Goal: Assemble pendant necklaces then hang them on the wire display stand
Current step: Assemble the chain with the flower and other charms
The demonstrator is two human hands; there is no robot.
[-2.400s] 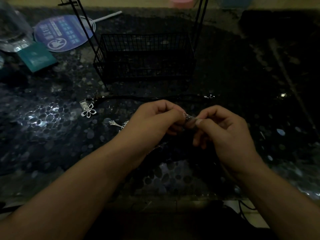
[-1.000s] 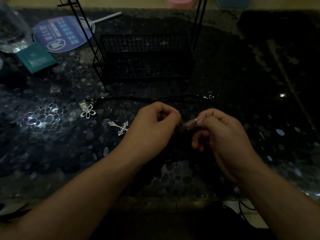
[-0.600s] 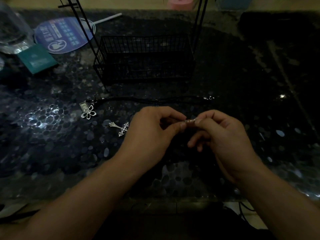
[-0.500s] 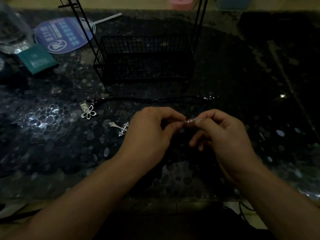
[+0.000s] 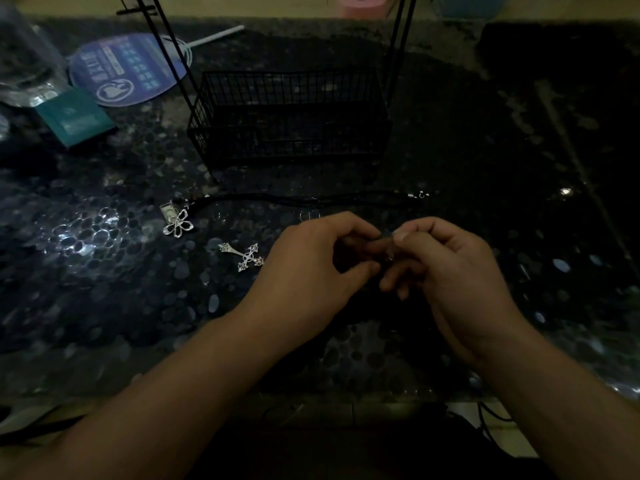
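pretty dim shot, so bear with me; both hands meet over the middle of the dark pebble-patterned tabletop (image 5: 104, 299), fingertips nearly touching; the left hand (image 5: 311, 268) is curled with thumb and forefinger closed toward the right one; the right hand (image 5: 446, 268) is pinched shut on a tiny silvery bit (image 5: 390, 254) right at the spot where the hands come together; looks like a small metal fitting, but it's too small and dark to say what exactly, and i can't tell whether the left fingers actually grip it too.

the loose pieces sit to the left of the hands, flat on the tabletop; a silver cross pendant (image 5: 244, 257) lies just beside the left hand's knuckles, not touching; a silver flower pendant (image 5: 178, 225) is further left and a bit farther back; it sits at the end of a black cord (image 5: 304, 199) that runs straight across the tabletop just beyond the hands, ending in a small silver clasp (image 5: 417, 195) off to the right.

behind the cord stands the black wire display stand (image 5: 291, 119), a basket-like base with thin uprights going out of the top of the frame; well apart at the far left are a teal booklet (image 5: 74, 117), a round blue hand fan (image 5: 117, 69) and a clear plastic bottle (image 5: 24, 64).
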